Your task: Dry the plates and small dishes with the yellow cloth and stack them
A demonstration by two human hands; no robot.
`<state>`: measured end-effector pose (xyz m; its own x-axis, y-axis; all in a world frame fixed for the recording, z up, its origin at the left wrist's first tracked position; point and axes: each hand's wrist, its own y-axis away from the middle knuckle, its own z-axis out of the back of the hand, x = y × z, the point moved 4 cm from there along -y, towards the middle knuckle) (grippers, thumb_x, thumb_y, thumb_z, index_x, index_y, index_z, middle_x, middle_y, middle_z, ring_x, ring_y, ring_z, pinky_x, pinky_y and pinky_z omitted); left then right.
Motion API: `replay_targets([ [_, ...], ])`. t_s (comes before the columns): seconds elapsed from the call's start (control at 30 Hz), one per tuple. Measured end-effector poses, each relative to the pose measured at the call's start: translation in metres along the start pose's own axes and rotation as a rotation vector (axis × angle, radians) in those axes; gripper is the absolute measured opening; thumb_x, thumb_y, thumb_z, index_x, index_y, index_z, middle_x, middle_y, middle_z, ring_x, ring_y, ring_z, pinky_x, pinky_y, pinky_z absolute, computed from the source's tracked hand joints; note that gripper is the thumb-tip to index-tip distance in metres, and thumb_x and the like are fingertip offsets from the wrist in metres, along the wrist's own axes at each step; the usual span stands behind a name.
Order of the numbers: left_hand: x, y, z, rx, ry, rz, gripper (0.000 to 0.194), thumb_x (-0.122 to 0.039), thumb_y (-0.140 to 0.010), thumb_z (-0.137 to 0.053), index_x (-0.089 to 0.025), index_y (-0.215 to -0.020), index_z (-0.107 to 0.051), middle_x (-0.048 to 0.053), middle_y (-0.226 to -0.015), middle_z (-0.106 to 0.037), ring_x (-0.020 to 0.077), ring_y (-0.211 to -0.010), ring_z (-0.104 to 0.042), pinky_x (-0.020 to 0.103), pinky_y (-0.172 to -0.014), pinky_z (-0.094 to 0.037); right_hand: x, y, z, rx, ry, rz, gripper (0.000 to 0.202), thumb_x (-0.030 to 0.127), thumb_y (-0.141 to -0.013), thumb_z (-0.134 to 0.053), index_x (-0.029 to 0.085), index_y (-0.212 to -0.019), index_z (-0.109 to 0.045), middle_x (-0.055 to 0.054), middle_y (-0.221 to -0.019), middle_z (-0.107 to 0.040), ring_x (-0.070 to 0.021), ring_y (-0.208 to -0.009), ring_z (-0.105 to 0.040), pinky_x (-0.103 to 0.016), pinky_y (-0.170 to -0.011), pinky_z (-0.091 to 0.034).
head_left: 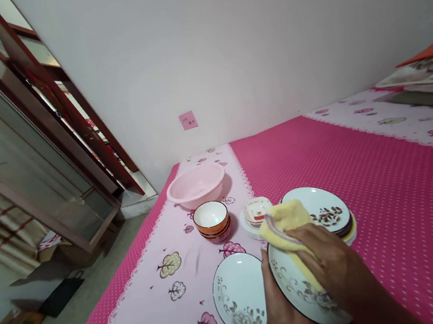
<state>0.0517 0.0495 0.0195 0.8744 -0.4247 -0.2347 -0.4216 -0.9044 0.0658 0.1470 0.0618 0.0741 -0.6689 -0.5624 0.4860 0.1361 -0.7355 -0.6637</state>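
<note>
My left hand [282,313] grips a white plate [291,281] with a dark rim and a brown flower print, holding it tilted from its left edge. Pressed against the face of that plate is a yellow cloth [287,222], bunched under the fingers of my right hand [327,254]. A matching flowered plate [237,290] lies flat on the bedspread, just left of my left hand. Beyond my right hand is a stack of larger plates [309,202] with brown leaf decoration, partly hidden by the hand and cloth.
Orange bowls [211,220] stand stacked near a pink basin [195,184]. Small saucers with a square dish [257,210] on top sit beside them. Everything rests on a pink dotted bedspread [391,200]. Pillows [432,70] lie at the far right; a glass door [40,140] is at left.
</note>
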Motion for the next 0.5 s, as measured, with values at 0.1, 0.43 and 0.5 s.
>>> replay_targets([
  [0.1, -0.004, -0.001, -0.001, 0.055, -0.053, 0.005, 0.070, -0.065, -0.093, -0.045, -0.012, -0.136, -0.063, 0.014, -0.140, -0.063, 0.0344, -0.135, -0.051, 0.048, -0.112, -0.039, -0.020, 0.003, 0.004, 0.057, 0.122, -0.054, 0.031, 0.017, -0.091, -0.046, 0.020, -0.115, -0.066, -0.010, -0.101, -0.070, -0.0295, -0.099, -0.065, -0.046, -0.088, -0.054],
  [0.43, -0.032, -0.003, 0.006, -0.062, -0.002, -0.113, 0.073, -0.068, -0.090, -0.046, -0.011, -0.129, -0.067, 0.019, -0.140, -0.062, 0.0353, -0.138, -0.048, 0.050, -0.113, -0.037, -0.039, 0.025, -0.005, 0.275, 0.183, -0.088, 0.027, 0.013, -0.076, -0.052, 0.025, -0.092, -0.070, -0.006, -0.090, -0.072, -0.0249, -0.083, -0.070, -0.034, -0.070, -0.056],
  [0.5, -0.035, -0.002, 0.007, -0.073, 0.011, -0.120, 0.073, -0.068, -0.090, -0.047, -0.010, -0.128, -0.067, 0.020, -0.138, -0.063, 0.0352, -0.138, -0.048, 0.050, -0.113, -0.037, -0.030, 0.026, -0.001, 0.223, 0.132, -0.075, 0.025, 0.017, -0.077, -0.054, 0.027, -0.092, -0.072, -0.004, -0.091, -0.074, -0.0230, -0.084, -0.071, -0.031, -0.071, -0.057],
])
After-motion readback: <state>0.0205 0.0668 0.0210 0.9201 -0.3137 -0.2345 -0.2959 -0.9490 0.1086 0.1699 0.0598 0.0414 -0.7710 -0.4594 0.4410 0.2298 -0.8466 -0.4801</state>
